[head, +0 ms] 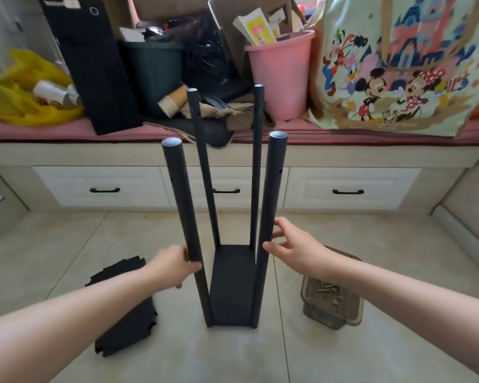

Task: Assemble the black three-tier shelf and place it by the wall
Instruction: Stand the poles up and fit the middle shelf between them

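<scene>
A black shelf frame stands upright on the tiled floor: a bottom board [231, 286] with four black poles rising from its corners. My left hand [174, 265] grips the near left pole [183, 205] low down. My right hand [291, 248] is beside the near right pole [271, 205], fingers spread, thumb and fingertips at the pole. The two far poles [256, 167] stand free. Two loose black shelf boards [125, 324] lie on the floor to the left, partly hidden by my left forearm.
A clear plastic box [331, 302] with screws sits on the floor at right. Behind is a bench with white drawers [349, 189], piled with a pink bucket [281, 76], a cartoon bag [398, 64], a black panel [94, 67] and a yellow bag [25, 87].
</scene>
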A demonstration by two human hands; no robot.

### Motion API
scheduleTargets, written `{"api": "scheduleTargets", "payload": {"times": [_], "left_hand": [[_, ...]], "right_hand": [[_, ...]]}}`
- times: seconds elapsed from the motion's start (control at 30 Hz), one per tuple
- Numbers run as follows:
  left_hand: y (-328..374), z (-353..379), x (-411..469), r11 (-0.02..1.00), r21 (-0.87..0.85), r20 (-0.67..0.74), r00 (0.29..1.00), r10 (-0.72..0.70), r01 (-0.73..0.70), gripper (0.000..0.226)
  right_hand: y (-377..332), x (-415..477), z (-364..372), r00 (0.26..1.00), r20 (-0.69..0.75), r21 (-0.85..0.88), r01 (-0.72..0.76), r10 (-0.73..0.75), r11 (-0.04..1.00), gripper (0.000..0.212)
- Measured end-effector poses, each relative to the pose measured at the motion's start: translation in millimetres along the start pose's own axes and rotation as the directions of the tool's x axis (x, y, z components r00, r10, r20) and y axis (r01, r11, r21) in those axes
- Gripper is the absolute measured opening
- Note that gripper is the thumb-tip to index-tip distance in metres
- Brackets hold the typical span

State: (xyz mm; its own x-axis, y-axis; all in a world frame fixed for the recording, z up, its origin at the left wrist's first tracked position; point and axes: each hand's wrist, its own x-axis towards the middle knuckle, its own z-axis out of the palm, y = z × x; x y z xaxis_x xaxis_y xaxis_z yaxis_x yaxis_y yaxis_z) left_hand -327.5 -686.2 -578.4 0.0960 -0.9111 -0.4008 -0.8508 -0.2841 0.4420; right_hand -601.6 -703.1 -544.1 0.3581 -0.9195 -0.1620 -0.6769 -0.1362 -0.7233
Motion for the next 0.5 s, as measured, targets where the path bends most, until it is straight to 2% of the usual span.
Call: {"api": "scheduleTargets", "payload": {"times": [0.1,0.23,0.37,0.5], "left_hand": [[9,-8,1,0.99,-0.14,-0.099,0.995,0.018,-0.032,0.018],[12,0,1,0.976,-0.205,-0.184,0.982,0.043,-0.081,0.012],[15,3,5,0.949,-0.285,-0.237,0.969,0.07,-0.138,0.009],[18,-6,12,0.903,-0.383,-0.233,0.967,0.109,-0.194,0.018]], "right_hand": [[-1,4,3,1.0,-0.024,0.015,0.016,-0.015,1.0,0.033],[1,5,4,0.995,-0.088,0.034,0.039,-0.036,0.999,0.023],[5,-1,7,0.991,-0.113,0.016,0.08,-0.077,0.997,0.029],[9,-9,12,0.988,-0.119,0.028,0.102,-0.098,0.994,0.03]]}}
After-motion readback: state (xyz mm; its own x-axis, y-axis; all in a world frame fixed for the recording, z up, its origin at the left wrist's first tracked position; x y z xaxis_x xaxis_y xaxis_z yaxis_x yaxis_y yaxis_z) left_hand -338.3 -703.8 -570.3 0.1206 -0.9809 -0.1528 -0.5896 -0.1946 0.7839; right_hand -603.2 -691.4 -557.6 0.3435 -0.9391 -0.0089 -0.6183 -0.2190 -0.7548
